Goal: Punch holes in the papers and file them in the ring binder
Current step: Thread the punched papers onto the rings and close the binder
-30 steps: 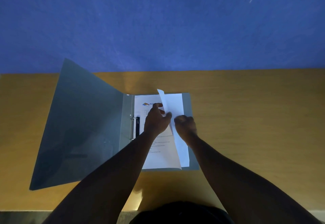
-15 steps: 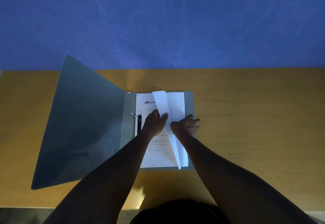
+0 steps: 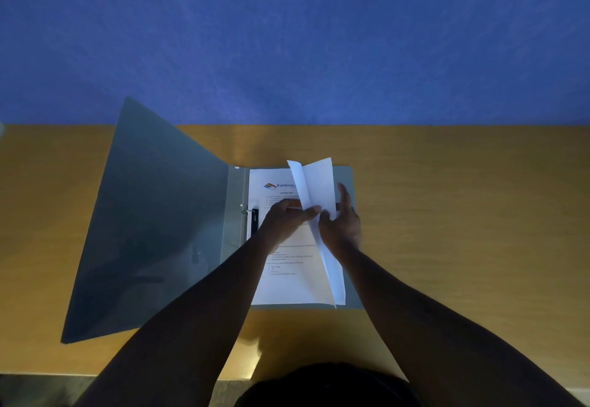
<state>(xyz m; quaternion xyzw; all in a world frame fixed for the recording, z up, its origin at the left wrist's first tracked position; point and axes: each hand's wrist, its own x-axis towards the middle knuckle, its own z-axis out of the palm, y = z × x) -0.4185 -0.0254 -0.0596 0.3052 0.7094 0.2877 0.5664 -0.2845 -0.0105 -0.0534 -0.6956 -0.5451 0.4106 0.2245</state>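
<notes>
Overhead, both hands (image 3: 314,224) on lifted sheet (image 3: 314,188)

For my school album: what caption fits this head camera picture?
Two hands, left and right, lift a white sheet over the open grey binder.

free: table (image 3: 463,215) right of binder | blocked: raised cover (image 3: 153,221) (left)
</notes>
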